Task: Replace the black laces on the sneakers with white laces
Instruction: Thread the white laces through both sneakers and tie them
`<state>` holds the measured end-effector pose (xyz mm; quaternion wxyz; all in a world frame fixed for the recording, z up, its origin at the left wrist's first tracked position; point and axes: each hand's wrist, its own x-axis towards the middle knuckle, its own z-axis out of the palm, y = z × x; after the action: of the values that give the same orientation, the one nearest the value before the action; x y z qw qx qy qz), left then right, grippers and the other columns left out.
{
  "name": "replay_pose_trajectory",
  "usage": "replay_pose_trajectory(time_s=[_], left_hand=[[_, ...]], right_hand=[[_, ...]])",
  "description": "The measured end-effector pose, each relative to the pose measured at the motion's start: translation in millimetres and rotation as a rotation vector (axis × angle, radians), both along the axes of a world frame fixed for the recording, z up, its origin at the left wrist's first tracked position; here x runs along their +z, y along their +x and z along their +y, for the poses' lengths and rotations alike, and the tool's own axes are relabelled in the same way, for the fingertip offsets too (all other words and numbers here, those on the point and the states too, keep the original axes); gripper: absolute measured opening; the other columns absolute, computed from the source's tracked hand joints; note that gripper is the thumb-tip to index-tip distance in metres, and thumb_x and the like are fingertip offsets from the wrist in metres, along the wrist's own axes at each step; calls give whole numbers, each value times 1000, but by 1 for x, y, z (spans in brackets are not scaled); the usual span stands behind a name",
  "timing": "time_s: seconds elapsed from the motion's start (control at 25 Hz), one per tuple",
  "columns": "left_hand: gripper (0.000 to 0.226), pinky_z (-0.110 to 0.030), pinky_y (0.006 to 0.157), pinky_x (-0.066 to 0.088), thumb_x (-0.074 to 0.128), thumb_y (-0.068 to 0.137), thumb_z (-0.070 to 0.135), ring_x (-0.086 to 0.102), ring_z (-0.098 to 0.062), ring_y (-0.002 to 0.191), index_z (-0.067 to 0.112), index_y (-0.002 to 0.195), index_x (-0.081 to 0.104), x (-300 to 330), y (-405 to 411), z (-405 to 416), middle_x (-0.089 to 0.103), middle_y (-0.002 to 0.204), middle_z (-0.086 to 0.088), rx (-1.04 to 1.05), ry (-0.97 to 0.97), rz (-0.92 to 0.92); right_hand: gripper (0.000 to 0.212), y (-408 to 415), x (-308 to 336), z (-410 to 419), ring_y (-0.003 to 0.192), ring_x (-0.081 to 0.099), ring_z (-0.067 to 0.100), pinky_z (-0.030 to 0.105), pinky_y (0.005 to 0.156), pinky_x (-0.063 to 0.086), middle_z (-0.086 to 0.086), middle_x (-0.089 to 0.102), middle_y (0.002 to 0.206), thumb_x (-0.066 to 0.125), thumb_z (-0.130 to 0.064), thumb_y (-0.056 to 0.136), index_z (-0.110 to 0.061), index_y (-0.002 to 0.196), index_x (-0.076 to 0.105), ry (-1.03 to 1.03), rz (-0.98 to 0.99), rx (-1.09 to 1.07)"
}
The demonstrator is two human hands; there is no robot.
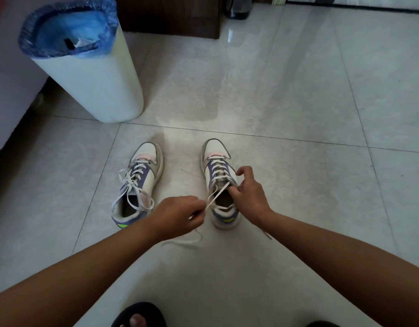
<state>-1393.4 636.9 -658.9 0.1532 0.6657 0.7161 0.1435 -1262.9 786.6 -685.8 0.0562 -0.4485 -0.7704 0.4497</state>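
Two white, grey and purple sneakers stand side by side on the tiled floor, toes pointing away. The left sneaker (140, 182) is threaded with a white lace, its loose ends draped over the collar. The right sneaker (219, 180) also carries a white lace (215, 195). My left hand (180, 214) pinches one end of that lace, drawn taut from the upper eyelets, and the slack trails on the floor below. At the sneaker's right upper eyelets, my right hand (247, 193) pinches the other part of the lace. No black lace is in view.
A white bin (92, 83) with a blue liner stands at the back left, beside a pale wall or furniture edge. Dark wooden furniture (170, 15) stands at the back. A foot in a black slipper (138, 315) is at the bottom edge.
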Motion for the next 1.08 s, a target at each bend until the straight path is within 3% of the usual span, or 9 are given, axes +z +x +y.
replay_pose_trajectory(time_s=[0.16, 0.24, 0.32, 0.4, 0.52, 0.64, 0.8, 0.92, 1.08], left_hand=[[22, -17, 41, 20, 41, 80, 32, 39, -14, 40, 21, 61, 45, 3, -1, -3, 39, 51, 7, -64, -51, 115], [23, -20, 48, 25, 41, 86, 29, 53, -17, 52, 18, 73, 56, 4, 11, 1, 54, 62, 3, -147, -62, 163], [26, -25, 60, 30, 39, 96, 29, 57, -22, 77, 14, 94, 60, 9, 22, 3, 61, 86, -4, -215, -272, 115], [34, -26, 64, 32, 39, 98, 40, 57, -22, 82, 14, 94, 61, 14, 23, 7, 63, 92, -5, -202, -453, 70], [45, -27, 64, 36, 36, 97, 49, 59, -21, 83, 14, 86, 61, 14, 3, 23, 65, 90, -4, 30, -487, -23], [27, -29, 67, 38, 42, 98, 35, 58, -25, 90, 14, 93, 58, 3, -18, 54, 64, 98, -6, 312, -326, -77], [22, -32, 75, 41, 51, 93, 28, 56, -26, 99, 11, 107, 56, -11, -11, 97, 62, 110, -9, 442, -351, -189], [29, -32, 72, 38, 50, 93, 24, 55, -29, 104, 5, 114, 50, -12, -3, 112, 57, 116, -13, 442, -383, -76], [27, -32, 76, 42, 45, 94, 15, 58, -28, 107, 5, 118, 51, -2, 3, 121, 57, 120, -11, 242, -452, 259]], right_hand=[[17, -2, -3, -6, 55, 48, 16, 24, 48, 34, -3, 48, 60, 50, -19, 91, -20, 107, 43, 99, -22, 60], [16, -1, -2, -8, 57, 50, 21, 26, 48, 34, -1, 49, 61, 50, -18, 91, -19, 103, 41, 81, -22, 45], [19, 6, 0, -10, 57, 50, 22, 27, 49, 35, -2, 48, 60, 52, -17, 90, -20, 100, 36, 74, -68, 100], [22, 16, 4, -11, 57, 49, 21, 30, 52, 36, -3, 47, 61, 53, -20, 89, -19, 99, 34, 93, -140, 220], [11, 22, 9, 1, 55, 44, 15, 31, 56, 38, -3, 49, 63, 53, -23, 91, -17, 95, 45, -36, -85, 122], [6, 8, 8, 18, 65, 51, 16, 38, 68, 50, -2, 55, 73, 51, -21, 94, -17, 90, 54, -98, -20, -71], [11, -25, 7, 27, 81, 55, 19, 32, 75, 46, 3, 61, 90, 59, -23, 89, -15, 97, 60, -10, -132, 47], [18, -41, 12, 27, 87, 57, 25, 32, 68, 42, 9, 63, 98, 57, -20, 87, -8, 100, 57, 108, -309, 123], [18, -51, 18, 21, 97, 61, 28, 30, 66, 38, 12, 63, 108, 51, -13, 91, -5, 107, 54, 159, -507, 258]])
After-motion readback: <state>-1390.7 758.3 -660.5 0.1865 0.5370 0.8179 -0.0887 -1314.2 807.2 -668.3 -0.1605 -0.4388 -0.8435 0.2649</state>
